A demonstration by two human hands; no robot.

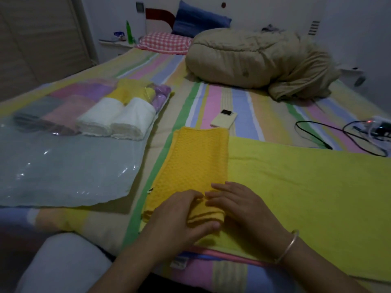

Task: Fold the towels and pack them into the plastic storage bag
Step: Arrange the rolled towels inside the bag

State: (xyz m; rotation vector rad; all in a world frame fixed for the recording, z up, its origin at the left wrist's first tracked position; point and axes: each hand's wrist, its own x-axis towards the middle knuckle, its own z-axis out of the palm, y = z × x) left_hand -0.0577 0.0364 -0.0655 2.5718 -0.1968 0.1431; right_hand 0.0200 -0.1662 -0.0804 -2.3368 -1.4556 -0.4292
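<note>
A folded orange-yellow towel (195, 159) lies lengthwise on the bed, partly over a spread pale yellow towel (306, 185). Its near end is turned up into a small roll. My left hand (182, 218) curls round that rolled end, thumb underneath. My right hand (239, 206) rests beside it with fingertips on the roll; a silver bangle sits on that wrist. To the left lies a clear plastic storage bag (63, 166); its far part holds several rolled towels, two white rolls (116, 119) nearest, with yellow, purple, pink and grey ones behind.
A phone (223, 121) lies just beyond the orange towel. Black cables and a small device (359, 132) sit at the right. A bundled beige quilt (260, 60) and pillows fill the far end of the striped bed.
</note>
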